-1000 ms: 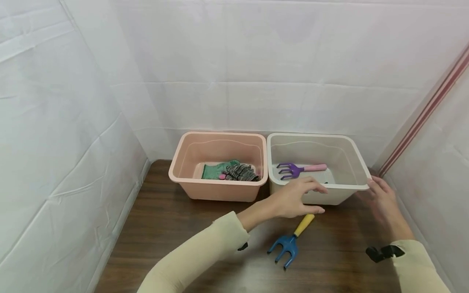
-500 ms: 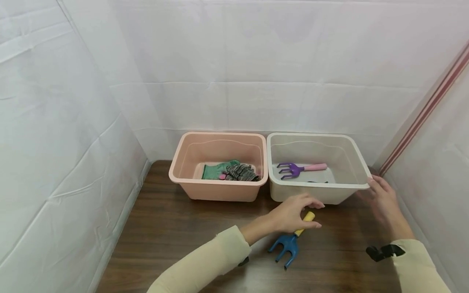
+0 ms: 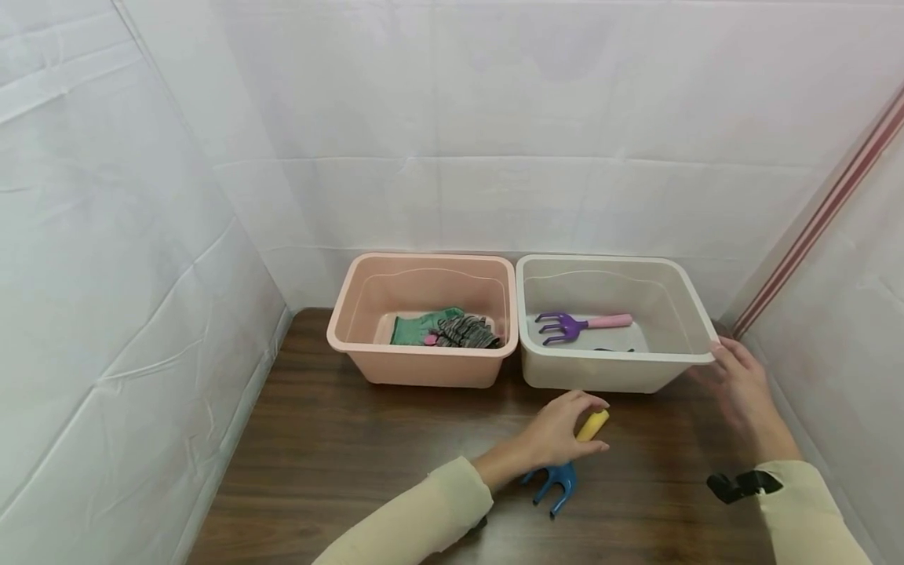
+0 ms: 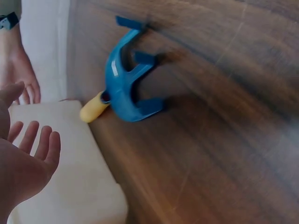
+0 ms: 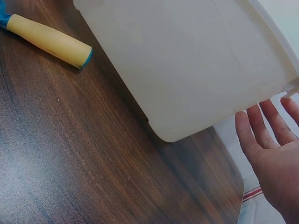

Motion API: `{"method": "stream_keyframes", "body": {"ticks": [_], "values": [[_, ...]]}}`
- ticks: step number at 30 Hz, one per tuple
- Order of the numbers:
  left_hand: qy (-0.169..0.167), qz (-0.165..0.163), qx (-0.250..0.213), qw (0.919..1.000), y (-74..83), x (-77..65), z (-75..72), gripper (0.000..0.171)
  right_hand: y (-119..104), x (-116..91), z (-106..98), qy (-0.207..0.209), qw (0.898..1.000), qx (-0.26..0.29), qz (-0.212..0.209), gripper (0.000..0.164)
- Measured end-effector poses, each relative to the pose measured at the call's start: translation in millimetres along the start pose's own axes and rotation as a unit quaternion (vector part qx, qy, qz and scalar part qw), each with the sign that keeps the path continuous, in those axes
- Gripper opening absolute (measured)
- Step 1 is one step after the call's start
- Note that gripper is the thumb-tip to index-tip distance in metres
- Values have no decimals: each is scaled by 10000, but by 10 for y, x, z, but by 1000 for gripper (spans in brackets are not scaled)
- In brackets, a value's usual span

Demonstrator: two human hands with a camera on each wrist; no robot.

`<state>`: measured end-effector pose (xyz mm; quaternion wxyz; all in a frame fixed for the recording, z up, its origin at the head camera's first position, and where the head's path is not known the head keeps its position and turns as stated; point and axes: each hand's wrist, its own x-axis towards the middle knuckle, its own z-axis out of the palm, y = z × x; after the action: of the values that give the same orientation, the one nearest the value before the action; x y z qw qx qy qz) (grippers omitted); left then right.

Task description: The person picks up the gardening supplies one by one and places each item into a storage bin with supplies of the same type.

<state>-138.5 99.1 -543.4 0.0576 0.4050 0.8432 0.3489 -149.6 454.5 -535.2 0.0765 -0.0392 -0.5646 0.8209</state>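
In the head view a hand fork point(image 3: 563, 479) with blue tines and a yellow handle point(image 3: 592, 425) lies on the table. My left hand point(image 3: 558, 431) is over it, thumb and fingers spread to either side of the handle. The left wrist view has those fingers point(image 4: 43, 140) loosely bent, with a gap between them and the hand fork. At the off-white bin's point(image 3: 614, 373) front right corner, my right hand point(image 3: 745, 388) holds the rim. Its fingers point(image 5: 261, 126) reach up the bin's outer side in the right wrist view.
A purple hand fork with a pink handle point(image 3: 582, 324) lies inside the off-white bin, beside a dark thing mostly hidden by the front wall. The pink bin point(image 3: 424, 369) to its left contains a green glove point(image 3: 417, 328) and a grey striped glove point(image 3: 466, 333). White sheeting point(image 3: 424, 118) surrounds the table.
My left hand has come down and toward me from in front of the off-white bin to the yellow handle. My right hand stays at the rim.
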Motion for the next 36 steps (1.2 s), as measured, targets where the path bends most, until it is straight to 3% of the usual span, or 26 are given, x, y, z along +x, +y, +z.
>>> {"method": "stream_keyframes", "body": {"ticks": [8,15,36], "values": [[57,-513,-107,9986,-69,-30,130,60,0,0,-5,-53,9999,91,-3,20],[44,-771,-244,9967,-108,-46,212,60,3,0,-3,-62,9999,144,-40,19],[-236,-1102,-398,9928,-232,-9,372,59,3,14,-9,115,9994,-314,13,27]]}}
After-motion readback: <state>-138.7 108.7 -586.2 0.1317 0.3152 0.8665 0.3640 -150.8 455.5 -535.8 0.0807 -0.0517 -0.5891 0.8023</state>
